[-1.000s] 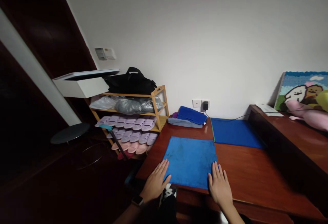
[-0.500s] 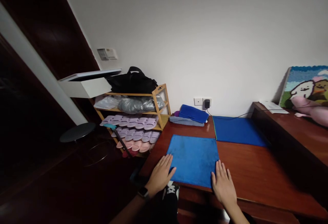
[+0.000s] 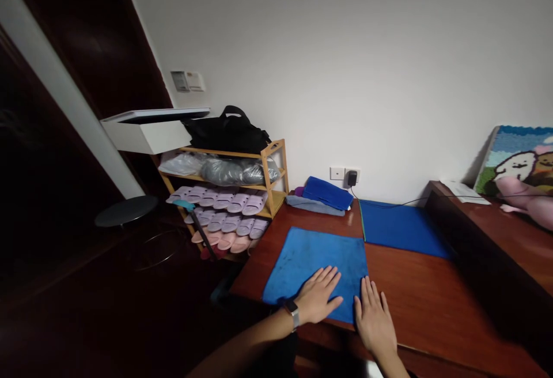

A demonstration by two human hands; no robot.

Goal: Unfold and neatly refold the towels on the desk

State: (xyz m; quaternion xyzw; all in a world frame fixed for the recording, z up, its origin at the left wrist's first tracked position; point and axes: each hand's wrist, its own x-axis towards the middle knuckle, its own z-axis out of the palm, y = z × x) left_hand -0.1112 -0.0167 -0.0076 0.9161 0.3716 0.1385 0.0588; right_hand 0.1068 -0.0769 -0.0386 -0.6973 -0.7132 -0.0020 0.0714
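Note:
A light blue cloth [image 3: 317, 251] lies spread flat on the reddish-brown wooden table [image 3: 415, 291], with faint dark smudges on it. My left hand [image 3: 318, 296] rests palm down on the front right part of this cloth, fingers spread, a watch on the wrist. By the cloth's right edge my right hand [image 3: 375, 314] lies flat, its fingers stretched forward and partly over the bare wood. Neither hand grips anything. Behind to the right lies a darker blue cloth [image 3: 400, 227], flat on the table.
Folded cloths [image 3: 328, 193] sit at the table's back edge below a wall socket with a black plug [image 3: 352, 178]. A raised ledge [image 3: 496, 216] bounds the right side, with a pink plush toy [image 3: 525, 196]. A slipper rack [image 3: 270, 193] and round stool [image 3: 126, 211] stand left.
My left hand has moved right from the cloth's left edge onto its surface. The cloth's front left corner now reaches farther left. My right hand has stayed nearly in place.

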